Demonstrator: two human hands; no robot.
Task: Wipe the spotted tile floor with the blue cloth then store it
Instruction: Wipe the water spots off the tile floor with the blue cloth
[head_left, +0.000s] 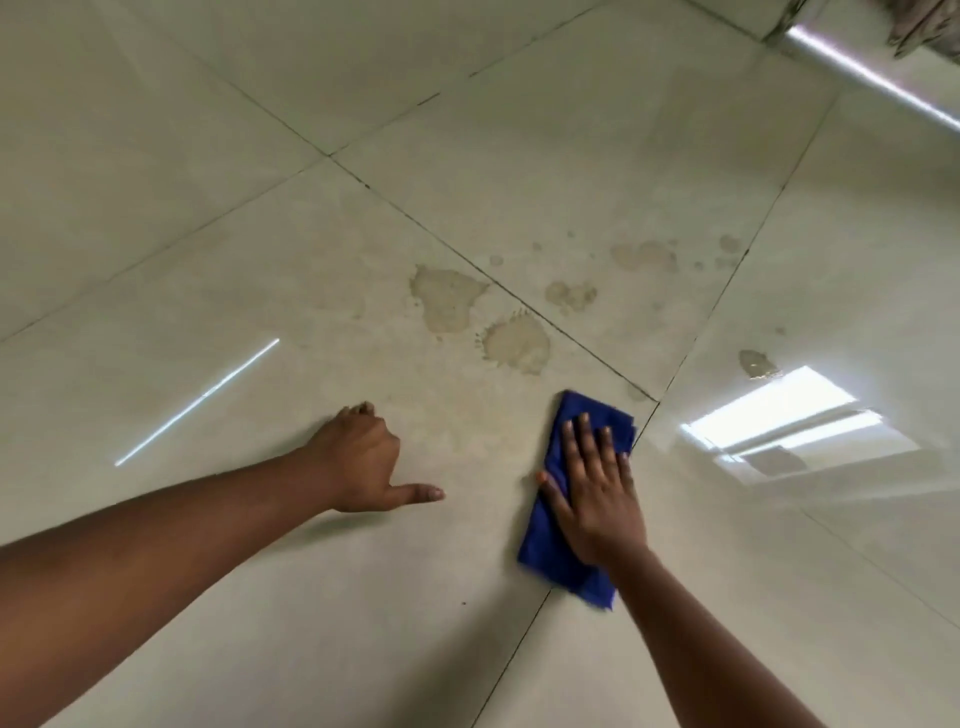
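Blue cloth (550, 535) flat under right hand (597, 493), on tile floor (311, 597).

The cloth (574, 499) lies on the floor (208, 208) under the right hand (597, 499). Spots (483, 317) sit at its eleven o'clock; the left hand (358, 460) at nine.

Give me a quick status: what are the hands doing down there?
Right hand flat, pressing the blue cloth on the tile floor. Left hand braced on the floor, fingers curled, holding nothing. Brown stains just ahead, unwiped. Nothing in the way.
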